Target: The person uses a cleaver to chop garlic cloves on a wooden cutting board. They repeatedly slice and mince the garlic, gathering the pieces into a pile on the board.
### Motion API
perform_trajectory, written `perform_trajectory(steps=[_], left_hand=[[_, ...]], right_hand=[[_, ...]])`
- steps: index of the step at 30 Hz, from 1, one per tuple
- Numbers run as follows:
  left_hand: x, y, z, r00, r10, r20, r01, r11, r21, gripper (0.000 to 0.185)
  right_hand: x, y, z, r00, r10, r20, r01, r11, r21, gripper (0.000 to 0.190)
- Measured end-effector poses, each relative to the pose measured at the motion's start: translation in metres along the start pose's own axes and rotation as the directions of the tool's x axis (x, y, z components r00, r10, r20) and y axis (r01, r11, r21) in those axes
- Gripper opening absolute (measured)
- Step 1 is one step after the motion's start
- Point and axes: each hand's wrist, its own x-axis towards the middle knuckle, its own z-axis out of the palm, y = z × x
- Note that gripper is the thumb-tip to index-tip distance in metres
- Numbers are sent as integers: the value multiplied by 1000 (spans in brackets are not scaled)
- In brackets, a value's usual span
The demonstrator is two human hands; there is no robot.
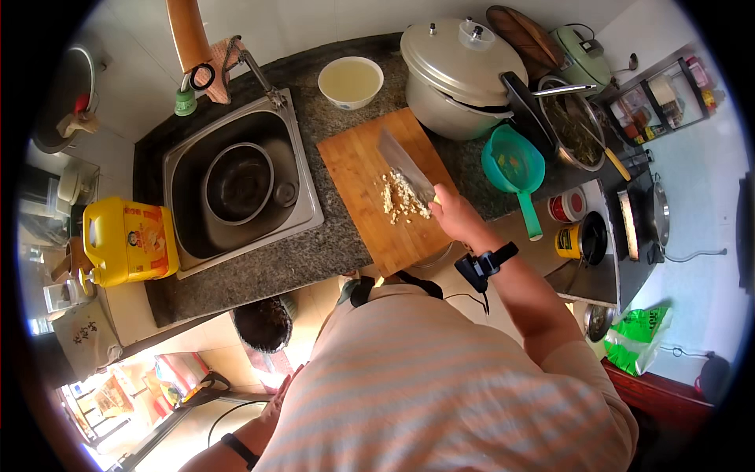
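Note:
My right hand (455, 213) grips the pale handle of a cleaver (407, 160). The broad steel blade lies over a wooden cutting board (351, 154), slanting away up and to the left. Along the blade's near side is a loose heap of chopped pale bits (396, 199), perhaps garlic. The board's near corner reaches past the counter's front edge. My left hand (282, 394) hangs low beside my striped shirt, away from the counter. Its fingers are partly hidden by the shirt, and whether it holds anything is unclear.
A bowl of cloudy liquid (350, 81) stands behind the board, beside a large lidded pressure cooker (454, 76). At right are a green plastic strainer or ladle (512, 159) and a pan of greens (571, 127). A sink (248, 121) and yellow jug (106, 236) are left.

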Motion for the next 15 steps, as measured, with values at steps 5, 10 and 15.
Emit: perform_trajectory(steps=[5, 10, 15], left_hand=[[11, 2, -13, 999, 17, 41, -19, 999, 36, 48], [21, 5, -23, 997, 39, 71, -44, 997, 70, 48], [27, 10, -29, 993, 59, 100, -69, 992, 104, 48]], right_hand=[[5, 1, 0, 998, 48, -40, -50, 997, -60, 26], [9, -4, -3, 999, 27, -34, -29, 998, -50, 27], [12, -3, -5, 1000, 21, 0, -21, 994, -110, 29]])
